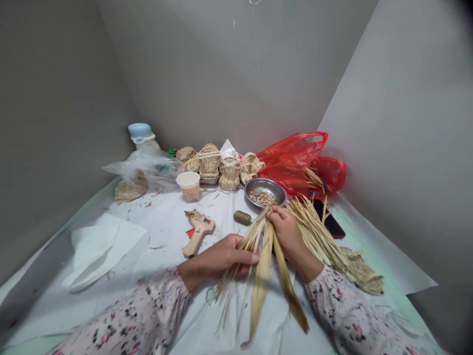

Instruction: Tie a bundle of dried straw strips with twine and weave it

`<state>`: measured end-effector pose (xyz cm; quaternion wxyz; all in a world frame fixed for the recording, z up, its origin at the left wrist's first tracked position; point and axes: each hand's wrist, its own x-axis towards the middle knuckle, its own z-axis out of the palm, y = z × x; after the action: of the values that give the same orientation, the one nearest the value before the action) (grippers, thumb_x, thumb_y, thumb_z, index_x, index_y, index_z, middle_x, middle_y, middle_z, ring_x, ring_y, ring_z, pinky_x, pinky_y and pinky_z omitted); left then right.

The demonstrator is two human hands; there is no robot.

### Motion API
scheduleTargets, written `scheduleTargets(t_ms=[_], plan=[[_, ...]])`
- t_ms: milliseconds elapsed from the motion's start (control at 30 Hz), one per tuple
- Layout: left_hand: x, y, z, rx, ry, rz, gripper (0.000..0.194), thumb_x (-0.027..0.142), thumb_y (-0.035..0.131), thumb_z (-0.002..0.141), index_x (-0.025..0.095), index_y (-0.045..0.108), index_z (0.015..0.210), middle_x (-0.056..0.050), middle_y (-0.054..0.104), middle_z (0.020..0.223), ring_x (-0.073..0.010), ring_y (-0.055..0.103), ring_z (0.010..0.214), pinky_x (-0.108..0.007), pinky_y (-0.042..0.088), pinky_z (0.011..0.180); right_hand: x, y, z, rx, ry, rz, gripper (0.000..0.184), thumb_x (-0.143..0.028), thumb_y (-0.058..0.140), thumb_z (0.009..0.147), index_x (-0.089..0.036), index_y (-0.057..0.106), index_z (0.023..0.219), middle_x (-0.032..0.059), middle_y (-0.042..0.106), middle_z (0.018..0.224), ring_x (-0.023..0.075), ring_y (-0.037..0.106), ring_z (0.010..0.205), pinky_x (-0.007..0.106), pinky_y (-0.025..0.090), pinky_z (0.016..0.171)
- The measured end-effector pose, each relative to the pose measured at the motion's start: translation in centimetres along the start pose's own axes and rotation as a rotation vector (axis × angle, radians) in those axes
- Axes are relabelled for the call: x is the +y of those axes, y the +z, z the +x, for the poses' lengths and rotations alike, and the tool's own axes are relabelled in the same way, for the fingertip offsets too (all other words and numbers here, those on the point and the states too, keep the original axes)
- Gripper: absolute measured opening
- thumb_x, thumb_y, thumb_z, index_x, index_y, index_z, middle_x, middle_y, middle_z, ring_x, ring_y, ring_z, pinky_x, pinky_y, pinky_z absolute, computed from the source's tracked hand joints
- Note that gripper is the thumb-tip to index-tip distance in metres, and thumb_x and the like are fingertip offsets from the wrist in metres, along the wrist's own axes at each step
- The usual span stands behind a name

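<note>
A bunch of dry, straw-coloured leaf strips [263,268] hangs between my hands, its narrow top end gathered and its wider ends trailing toward me. My right hand [286,229] is closed, pinching the top of the bunch near the metal bowl. Lower on the left side, my left hand [232,256] is closed around the thinner strips, thumb across them. A spool of dark thread [243,217] lies just beyond my hands. To the left rests a beige glue gun [198,231] with a red trigger. More dry strips [318,236] lie beside my right forearm.
A metal bowl [265,190] holds small scraps. Several woven straw pieces [209,160] stand at the back, beside a red plastic bag [288,162]. A paper cup [188,185], clear plastic bag [148,165], blue-lidded bottle [141,134] and white paper [103,246] are left. A phone [332,222] lies right.
</note>
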<state>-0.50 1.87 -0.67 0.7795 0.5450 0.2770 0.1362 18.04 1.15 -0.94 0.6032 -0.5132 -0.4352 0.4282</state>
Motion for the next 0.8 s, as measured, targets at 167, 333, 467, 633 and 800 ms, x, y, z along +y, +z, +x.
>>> scheduleTargets(t_ms=[167, 333, 467, 633, 800], plan=[[0.4, 0.3, -0.2, -0.035, -0.012, -0.138, 0.018, 0.027, 0.070, 0.068, 0.012, 0.059, 0.068, 0.002, 0.050, 0.053, -0.0061, 0.040, 0.044, -0.020, 0.024, 0.044, -0.1, -0.6, 0.8, 0.066, 0.035, 0.140, 0.009, -0.027, 0.061, 0.074, -0.019, 0.062, 0.078, -0.0041, 0.058, 0.068, 0.0125, 0.048, 0.058, 0.025, 0.040, 0.056], [0.4, 0.2, -0.2, -0.096, -0.005, -0.188, 0.016, 0.023, 0.071, 0.066, 0.012, 0.060, 0.069, 0.002, 0.050, 0.055, -0.0061, 0.040, 0.046, -0.020, 0.026, 0.045, -0.7, -0.8, 1.1, 0.109, 0.046, 0.221, 0.010, -0.028, 0.061, 0.071, -0.019, 0.062, 0.076, -0.0029, 0.060, 0.068, 0.0128, 0.051, 0.059, 0.025, 0.043, 0.058], [0.2, 0.0, -0.3, -0.117, -0.029, -0.230, 0.015, 0.021, 0.073, 0.066, 0.011, 0.062, 0.071, 0.002, 0.050, 0.058, -0.0055, 0.040, 0.047, -0.019, 0.027, 0.045, -0.8, -0.8, 1.1, 0.107, 0.053, 0.240, 0.011, -0.028, 0.062, 0.071, -0.019, 0.063, 0.078, -0.0030, 0.061, 0.067, 0.0133, 0.052, 0.059, 0.025, 0.043, 0.057], [0.1, -0.1, -0.2, -0.029, 0.059, -0.301, 0.018, 0.020, 0.076, 0.065, 0.009, 0.066, 0.075, 0.000, 0.055, 0.064, -0.0053, 0.046, 0.052, -0.017, 0.032, 0.049, 0.1, -1.3, 1.5, 0.123, 0.025, 0.220, 0.009, -0.026, 0.061, 0.073, -0.019, 0.065, 0.076, -0.0018, 0.061, 0.069, 0.0135, 0.052, 0.062, 0.025, 0.043, 0.058], [0.8, -0.2, 0.0, 0.140, 0.192, -0.409, 0.026, 0.026, 0.079, 0.063, 0.009, 0.068, 0.079, -0.004, 0.063, 0.071, -0.0098, 0.056, 0.060, -0.019, 0.039, 0.055, 1.5, -2.1, 2.3, 0.104, -0.008, 0.231, 0.011, -0.030, 0.062, 0.075, -0.018, 0.062, 0.076, -0.0019, 0.060, 0.069, 0.0129, 0.050, 0.059, 0.025, 0.042, 0.055]])
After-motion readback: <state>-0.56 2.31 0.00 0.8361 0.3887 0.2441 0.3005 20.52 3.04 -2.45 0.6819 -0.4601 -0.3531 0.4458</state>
